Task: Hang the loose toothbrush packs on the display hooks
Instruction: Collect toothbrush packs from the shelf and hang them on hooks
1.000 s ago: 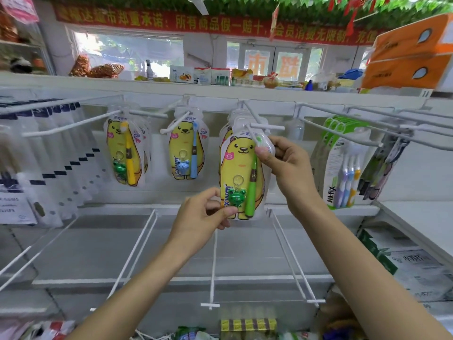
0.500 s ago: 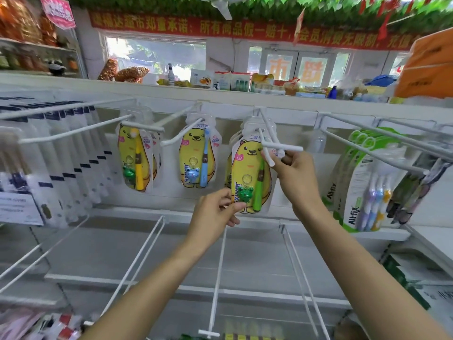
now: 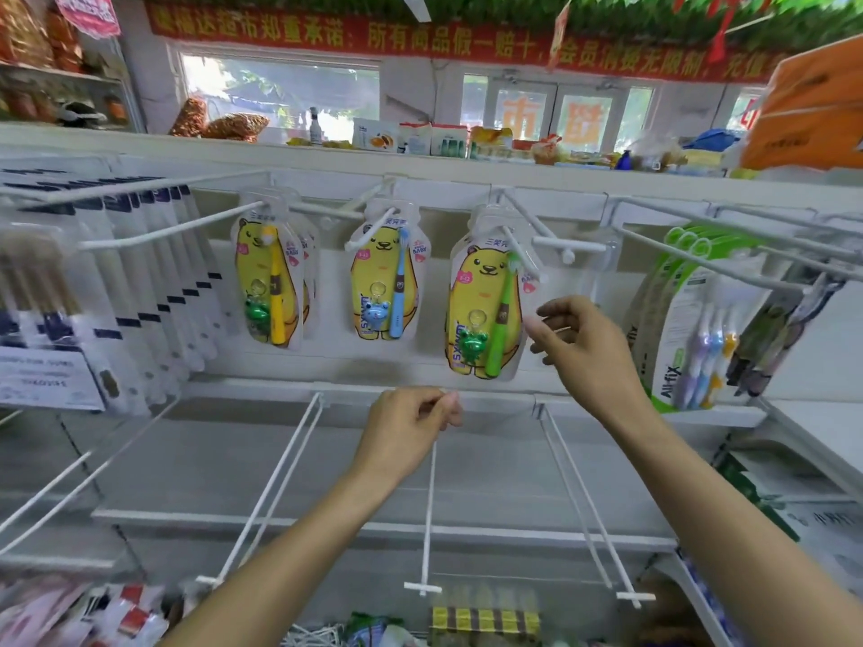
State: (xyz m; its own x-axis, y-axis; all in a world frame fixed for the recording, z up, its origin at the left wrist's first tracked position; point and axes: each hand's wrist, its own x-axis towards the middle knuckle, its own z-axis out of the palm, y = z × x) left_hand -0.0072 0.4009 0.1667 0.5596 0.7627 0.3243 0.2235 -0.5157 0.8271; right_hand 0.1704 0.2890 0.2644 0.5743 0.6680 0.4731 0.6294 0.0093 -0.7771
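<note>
A yellow bear toothbrush pack with a green brush and green frog charm [image 3: 485, 310] hangs from a white display hook [image 3: 525, 245] at centre right. My right hand [image 3: 583, 343] floats just right of the pack, fingers loosely curled, holding nothing. My left hand [image 3: 411, 427] is below the pack, apart from it, fingers loosely curled and empty. Two more bear packs hang to the left: one with a blue brush [image 3: 385, 282] and one with a yellow brush [image 3: 268, 287].
Long white hooks [image 3: 427, 516] jut toward me from the lower shelf rail. Dark-striped packs [image 3: 140, 282] fill the hooks at left; green All-fix toothbrush packs [image 3: 691, 329] hang at right. Loose goods [image 3: 483, 623] lie at the bottom edge. An orange box [image 3: 812, 105] sits top right.
Both hands let go of the green-brush pack, which now hangs on the hook. My left hand dropped below it; my right hand came down from the hook end to the pack's right side.
</note>
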